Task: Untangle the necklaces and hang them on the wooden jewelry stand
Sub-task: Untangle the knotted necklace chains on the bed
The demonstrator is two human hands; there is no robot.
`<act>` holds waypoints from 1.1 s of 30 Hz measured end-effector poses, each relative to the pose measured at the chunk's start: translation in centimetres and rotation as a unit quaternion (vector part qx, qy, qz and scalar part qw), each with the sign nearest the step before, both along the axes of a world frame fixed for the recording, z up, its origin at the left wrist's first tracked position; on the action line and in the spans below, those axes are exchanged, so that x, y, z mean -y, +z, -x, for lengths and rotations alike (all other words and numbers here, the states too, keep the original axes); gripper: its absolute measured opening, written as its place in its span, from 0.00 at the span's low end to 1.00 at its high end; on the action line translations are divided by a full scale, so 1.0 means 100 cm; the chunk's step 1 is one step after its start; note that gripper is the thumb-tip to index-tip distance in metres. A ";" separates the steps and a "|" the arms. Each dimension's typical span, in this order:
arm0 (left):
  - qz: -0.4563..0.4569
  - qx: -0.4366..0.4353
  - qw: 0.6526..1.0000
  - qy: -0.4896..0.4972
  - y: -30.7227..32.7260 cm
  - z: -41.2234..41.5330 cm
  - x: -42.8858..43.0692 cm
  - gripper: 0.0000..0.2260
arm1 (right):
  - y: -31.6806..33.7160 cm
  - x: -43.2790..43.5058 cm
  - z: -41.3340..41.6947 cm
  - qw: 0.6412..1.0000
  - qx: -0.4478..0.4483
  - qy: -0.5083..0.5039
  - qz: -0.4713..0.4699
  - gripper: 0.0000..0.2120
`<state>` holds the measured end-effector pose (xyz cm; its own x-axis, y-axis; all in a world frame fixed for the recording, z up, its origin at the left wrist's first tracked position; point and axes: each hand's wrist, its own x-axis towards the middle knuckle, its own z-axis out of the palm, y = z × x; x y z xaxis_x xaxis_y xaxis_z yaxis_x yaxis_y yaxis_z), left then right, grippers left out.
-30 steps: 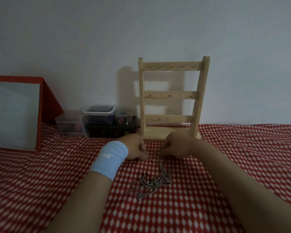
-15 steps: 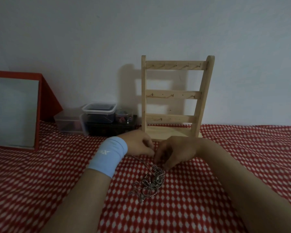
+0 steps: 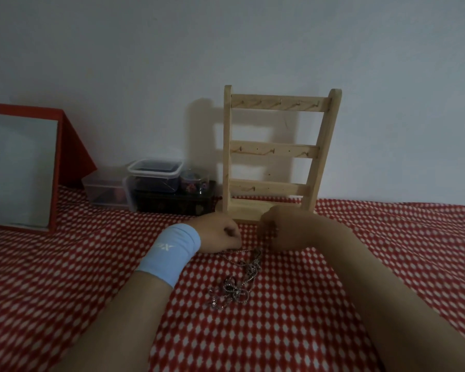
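Drawn back up off the tangle since 0.5 s ago: right hand (image 3: 282, 232), fingers curled, pinching a chain strand in front of the wooden jewelry stand (image 3: 277, 151). Spread under everything, red checked cloth (image 3: 65, 277). At far left, red-framed mirror (image 3: 19, 170). Upright against the wall, that stand with 3 peg rails. Beside it, clear containers (image 3: 156, 173). Left hand (image 3: 220, 233), wristbanded, fisted on another strand. Between both forearms, on the cloth, tangled necklaces (image 3: 234, 289).
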<state>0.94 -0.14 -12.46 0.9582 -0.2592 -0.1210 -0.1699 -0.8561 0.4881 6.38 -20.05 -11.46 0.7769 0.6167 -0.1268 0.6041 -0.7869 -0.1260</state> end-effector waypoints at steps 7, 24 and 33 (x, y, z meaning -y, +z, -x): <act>-0.018 0.018 1.000 -0.018 -0.009 -0.003 0.011 0.08 | -0.008 0.003 -0.003 0.998 -0.026 0.016 -0.058 0.01; 0.175 0.208 0.960 0.073 -0.005 -0.006 0.002 0.13 | 0.005 0.008 0.003 0.873 -0.263 0.015 -0.410 0.09; 0.229 0.110 0.966 0.057 -0.002 -0.006 0.016 0.04 | 0.002 0.003 0.001 0.835 -0.292 0.027 -0.467 0.13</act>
